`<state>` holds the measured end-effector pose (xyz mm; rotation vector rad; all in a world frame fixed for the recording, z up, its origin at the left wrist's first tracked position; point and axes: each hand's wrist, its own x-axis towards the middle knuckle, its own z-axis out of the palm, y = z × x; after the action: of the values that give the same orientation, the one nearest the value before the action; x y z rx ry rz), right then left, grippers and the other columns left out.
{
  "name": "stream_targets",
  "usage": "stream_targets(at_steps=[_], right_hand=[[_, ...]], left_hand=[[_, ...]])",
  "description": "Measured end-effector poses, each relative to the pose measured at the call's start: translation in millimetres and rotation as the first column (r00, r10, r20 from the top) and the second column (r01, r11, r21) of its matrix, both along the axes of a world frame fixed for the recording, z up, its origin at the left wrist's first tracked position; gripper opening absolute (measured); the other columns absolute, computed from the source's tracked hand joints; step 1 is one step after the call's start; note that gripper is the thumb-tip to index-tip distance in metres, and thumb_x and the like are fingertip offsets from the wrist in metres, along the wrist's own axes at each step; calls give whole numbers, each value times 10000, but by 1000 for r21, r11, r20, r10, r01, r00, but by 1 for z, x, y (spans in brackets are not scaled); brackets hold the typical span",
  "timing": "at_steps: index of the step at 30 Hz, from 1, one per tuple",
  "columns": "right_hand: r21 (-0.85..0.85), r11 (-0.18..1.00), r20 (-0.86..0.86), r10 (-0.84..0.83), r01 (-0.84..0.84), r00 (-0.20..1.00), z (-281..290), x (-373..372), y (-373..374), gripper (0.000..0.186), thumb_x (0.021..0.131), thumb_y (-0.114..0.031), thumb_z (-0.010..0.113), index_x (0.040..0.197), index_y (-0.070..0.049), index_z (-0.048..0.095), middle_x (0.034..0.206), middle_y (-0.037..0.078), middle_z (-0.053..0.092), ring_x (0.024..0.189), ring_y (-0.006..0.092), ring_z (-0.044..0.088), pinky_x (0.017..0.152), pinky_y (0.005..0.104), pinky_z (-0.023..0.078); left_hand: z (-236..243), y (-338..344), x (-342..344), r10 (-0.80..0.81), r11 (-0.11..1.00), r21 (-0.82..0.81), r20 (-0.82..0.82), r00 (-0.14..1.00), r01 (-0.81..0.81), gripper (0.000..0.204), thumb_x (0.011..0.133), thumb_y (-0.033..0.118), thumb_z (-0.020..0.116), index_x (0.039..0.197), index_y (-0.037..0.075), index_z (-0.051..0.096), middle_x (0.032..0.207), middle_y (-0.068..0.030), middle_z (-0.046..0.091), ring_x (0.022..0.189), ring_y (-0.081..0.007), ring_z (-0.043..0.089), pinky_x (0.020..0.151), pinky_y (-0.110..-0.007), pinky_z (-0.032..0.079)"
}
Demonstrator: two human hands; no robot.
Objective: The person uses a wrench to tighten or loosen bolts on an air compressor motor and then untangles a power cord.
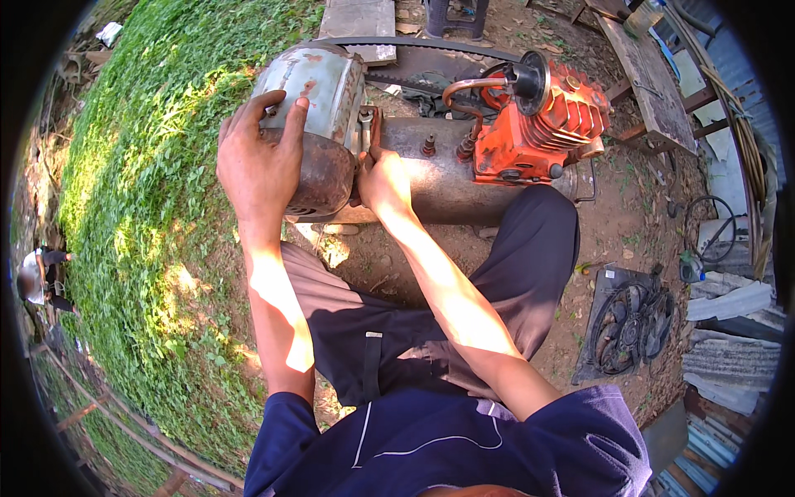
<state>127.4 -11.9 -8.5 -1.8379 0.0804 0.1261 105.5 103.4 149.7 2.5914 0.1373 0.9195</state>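
Left hand (pixel 261 157) lies spread over the grey, rust-stained cylindrical motor (pixel 319 87), gripping nothing. Right hand (pixel 385 180) curls by the silver steel wrench (pixel 365 124) at the motor's right side; can't tell if it grips it. I'd seat the wrench fully, brace left, turn smoothly, knuckles clear. Orange finned compressor head (pixel 538 128) sits further right.

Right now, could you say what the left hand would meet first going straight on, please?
Likely the grey, rust-spotted metal motor casing just ahead of the left hand; whether they already touch is unclear.
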Motion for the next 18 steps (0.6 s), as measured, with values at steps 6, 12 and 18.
stream_targets(at_steps=[6, 12, 18], right_hand=[[-104, 994, 176, -17, 36, 984, 7, 8, -4, 342, 953, -154, 580, 1188, 95, 578, 784, 200, 690, 559, 230, 662, 517, 341, 513], [332, 941, -267, 27, 66, 963, 19, 6, -15, 403, 885, -134, 596, 1249, 37, 580, 840, 229, 697, 805, 344, 708, 779, 433, 552], [-675, 703, -93, 220, -225, 971, 55, 57, -66, 311, 920, -200, 556, 1203, -250, 674, 1079, 177, 683, 1032, 344, 654, 900, 435, 513]], left_hand=[[4, -4, -2, 14, 998, -55, -25, 1000, -16, 314, 835, 333, 723, 1001, 67, 709, 978, -124, 696, 954, -317, 631, 844, -398, 487], [0, 1, -3, 8, 999, -51, -6, 1000, -8, 322, 829, 347, 724, 994, 71, 709, 977, -120, 697, 955, -318, 630, 841, -401, 487], [-2, 2, -1, 23, 999, -49, -12, 1000, -23, 329, 827, 362, 716, 995, 79, 712, 988, -116, 698, 971, -321, 626, 848, -411, 487]])
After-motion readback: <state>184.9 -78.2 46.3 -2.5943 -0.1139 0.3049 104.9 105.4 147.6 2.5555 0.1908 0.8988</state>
